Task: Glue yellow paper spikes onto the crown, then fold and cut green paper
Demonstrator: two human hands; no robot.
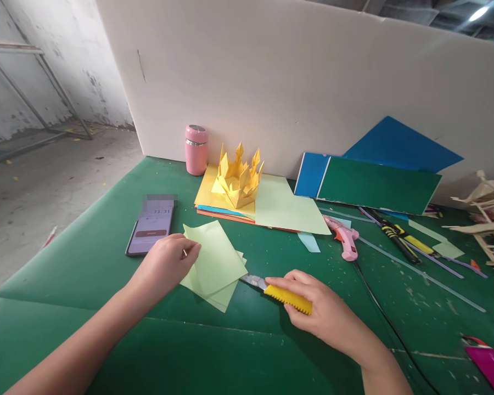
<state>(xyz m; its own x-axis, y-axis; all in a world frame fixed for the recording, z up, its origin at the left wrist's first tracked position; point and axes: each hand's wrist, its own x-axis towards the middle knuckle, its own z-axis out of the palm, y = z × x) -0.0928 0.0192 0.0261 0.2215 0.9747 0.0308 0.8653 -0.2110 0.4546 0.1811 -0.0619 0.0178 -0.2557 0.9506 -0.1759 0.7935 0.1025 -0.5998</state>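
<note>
My left hand (167, 264) pinches the left edge of a small stack of light green paper squares (216, 263) lying on the green table (107, 285). My right hand (313, 310) is closed round a yellow utility knife (286, 296), whose blade (253, 281) points left and reaches the right corner of the green squares. Behind them a folded yellow paper crown (239, 178) stands on a pile of coloured sheets (271, 206).
A phone (150, 227) lies left of the squares and a pink flask (196, 149) stands by the white back board. To the right are a pink glue gun (346, 238) with its black cord, blue and green boards (370, 181), thin sticks, a wooden model (492, 219) and a magenta object (492, 365).
</note>
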